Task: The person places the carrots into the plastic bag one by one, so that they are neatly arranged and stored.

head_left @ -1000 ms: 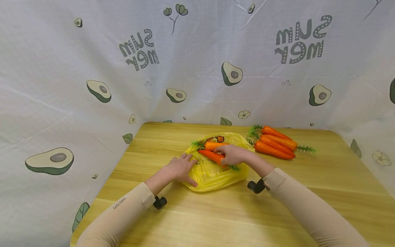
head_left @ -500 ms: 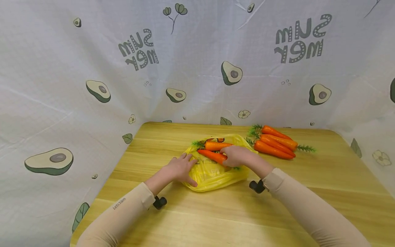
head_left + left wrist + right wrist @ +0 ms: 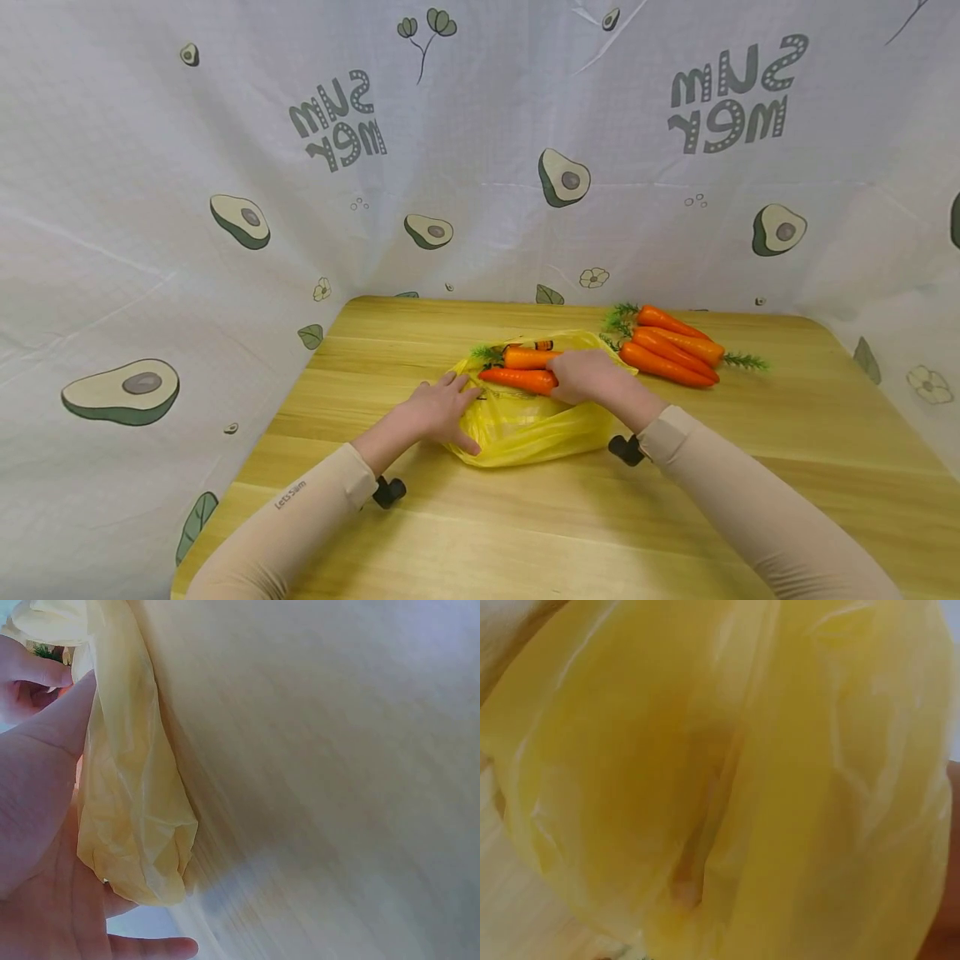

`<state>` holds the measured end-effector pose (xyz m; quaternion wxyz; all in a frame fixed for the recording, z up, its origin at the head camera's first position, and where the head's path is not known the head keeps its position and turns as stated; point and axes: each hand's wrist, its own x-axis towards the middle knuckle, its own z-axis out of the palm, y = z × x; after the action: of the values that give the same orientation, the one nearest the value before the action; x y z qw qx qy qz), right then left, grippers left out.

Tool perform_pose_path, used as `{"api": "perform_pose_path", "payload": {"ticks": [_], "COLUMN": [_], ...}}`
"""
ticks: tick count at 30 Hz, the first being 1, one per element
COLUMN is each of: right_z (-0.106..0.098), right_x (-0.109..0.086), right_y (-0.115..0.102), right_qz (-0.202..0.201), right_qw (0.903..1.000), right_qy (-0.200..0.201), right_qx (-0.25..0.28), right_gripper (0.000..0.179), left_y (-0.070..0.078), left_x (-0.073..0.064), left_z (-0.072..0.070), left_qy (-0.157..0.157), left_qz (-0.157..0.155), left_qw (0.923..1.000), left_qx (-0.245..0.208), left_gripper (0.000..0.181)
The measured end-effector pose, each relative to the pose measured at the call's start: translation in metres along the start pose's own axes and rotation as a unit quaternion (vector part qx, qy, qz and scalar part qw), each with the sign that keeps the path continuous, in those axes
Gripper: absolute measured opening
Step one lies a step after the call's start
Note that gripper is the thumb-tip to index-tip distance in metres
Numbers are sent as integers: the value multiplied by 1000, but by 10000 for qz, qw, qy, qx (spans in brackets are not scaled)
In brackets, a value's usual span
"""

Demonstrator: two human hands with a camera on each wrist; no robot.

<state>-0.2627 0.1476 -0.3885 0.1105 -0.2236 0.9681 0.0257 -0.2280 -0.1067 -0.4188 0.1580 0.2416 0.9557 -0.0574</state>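
Observation:
A yellow plastic bag point(image 3: 517, 442) lies mouth-open on the table. My left hand point(image 3: 442, 410) rests spread on its left edge; in the left wrist view the bag's fold point(image 3: 139, 787) sits between thumb and fingers point(image 3: 154, 947). My right hand point(image 3: 588, 377) reaches into the mouth and grips a red-orange carrot point(image 3: 517, 380) near its top end, tip toward the left. Behind it, an orange carrot point(image 3: 525, 358) lies in the bag with its green top to the left. Yellow plastic point(image 3: 795, 787) fills most of the right wrist view, hiding the right fingers there.
Several carrots point(image 3: 667, 365) with green tops lie piled to the right of the bag on the wooden table point(image 3: 480, 533). A white cloth point(image 3: 480, 133) printed with avocados hangs behind the table and along its sides.
My right hand has moved slightly right and deeper into the bag with the red-orange carrot, which now lies more level. The bag's front edge has risen over its green top. My left hand stays put.

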Motion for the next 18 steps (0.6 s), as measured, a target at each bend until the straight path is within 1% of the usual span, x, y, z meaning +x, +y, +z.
{"api": "perform_pose_path", "payload": {"ticks": [3, 5, 7, 11, 15, 18], "right_z": [-3, -4, -5, -3, 0, 2], "right_x": [-1, -2, -2, -2, 1, 3], "right_y": [2, 3, 3, 3, 1, -1], "right_qz": [230, 328, 412, 441, 336, 195], "right_qw": [9994, 9987, 9979, 9969, 9959, 9953], "right_qy": [-166, -187, -152, 125, 398, 568], "right_qx": [-213, -353, -467, -638, -734, -758], "right_gripper": [20, 14, 15, 20, 19, 25], "left_y": [0, 0, 0, 0, 1, 1], "left_x": [0, 1, 1, 2, 3, 3], "left_z": [0, 0, 0, -1, 0, 0], "left_qy": [3, 4, 7, -11, -21, 1], "left_qz": [-3, -5, -13, -29, -48, -40], "left_qw": [10000, 10000, 10000, 10000, 10000, 10000], "left_qx": [-4, -22, -34, -62, -37, 26], "left_gripper": [106, 107, 107, 107, 107, 108]}}
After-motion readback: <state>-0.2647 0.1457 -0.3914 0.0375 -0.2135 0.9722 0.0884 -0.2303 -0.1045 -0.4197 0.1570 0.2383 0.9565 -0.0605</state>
